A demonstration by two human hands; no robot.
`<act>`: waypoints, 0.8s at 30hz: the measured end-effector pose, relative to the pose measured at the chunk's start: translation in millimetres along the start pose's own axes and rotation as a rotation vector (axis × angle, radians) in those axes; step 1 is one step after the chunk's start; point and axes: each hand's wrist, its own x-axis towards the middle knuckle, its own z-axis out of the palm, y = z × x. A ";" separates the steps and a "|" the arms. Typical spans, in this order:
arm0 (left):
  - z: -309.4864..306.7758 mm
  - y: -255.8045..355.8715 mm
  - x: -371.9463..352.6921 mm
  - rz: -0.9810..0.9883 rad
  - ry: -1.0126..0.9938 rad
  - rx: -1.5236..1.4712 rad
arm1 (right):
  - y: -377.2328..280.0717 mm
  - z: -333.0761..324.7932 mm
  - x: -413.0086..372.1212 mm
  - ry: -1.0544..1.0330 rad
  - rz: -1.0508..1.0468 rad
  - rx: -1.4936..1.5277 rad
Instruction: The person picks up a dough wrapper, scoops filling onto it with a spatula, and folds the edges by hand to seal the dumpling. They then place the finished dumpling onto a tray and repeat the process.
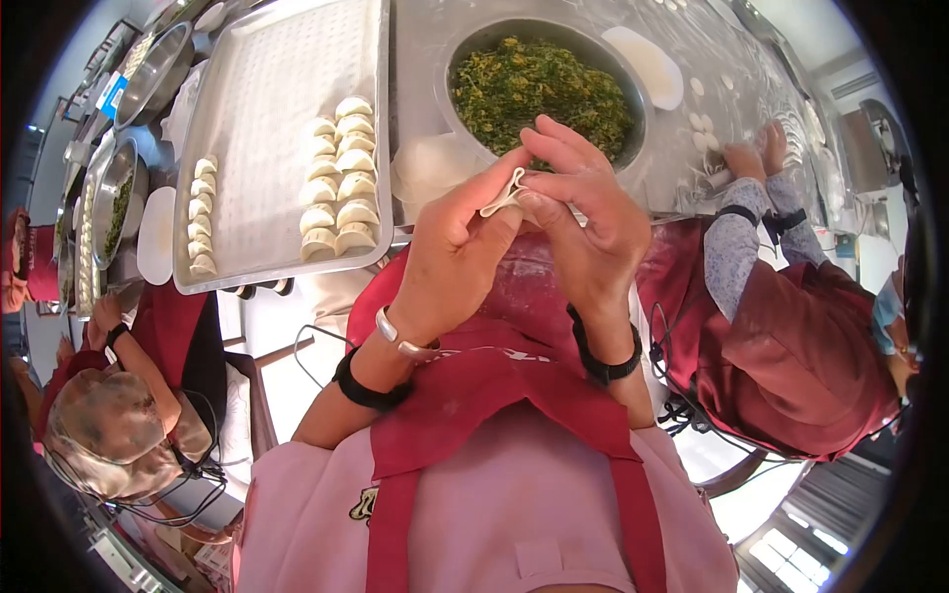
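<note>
Between my two hands, in front of my chest, is a folded dumpling [505, 194] whose pale dough edge shows. My left hand [457, 232] pinches one side of it between thumb and fingers. From the other side my right hand [585, 212] grips the dough with thumb and forefinger, its other fingers raised. Just beyond them stands a metal bowl [444, 109] of chopped green and yellow filling [539, 89]. To the left, a metal tray [259, 109] carries rows of finished dumplings [341, 188] and a shorter row of dumplings [202, 215] along its left side.
A white oval scraper [647, 67] lies right of the bowl. Small dough pieces [703, 128] are on the table at right, near a co-worker's hands [756, 156]. Another person [119, 405] works at left, beside more metal bowls [121, 203].
</note>
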 end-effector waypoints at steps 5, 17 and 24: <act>-6.1 -4.4 0.3 0.080 -0.019 -0.084 | -17.7 7.3 6.9 -0.031 0.276 0.236; -7.7 -14.2 1.0 0.016 0.069 -0.161 | 3.7 27.2 -0.6 0.003 0.078 0.108; -16.3 -18.3 2.5 -0.022 0.042 -0.132 | -3.6 23.6 5.1 -0.067 0.138 0.040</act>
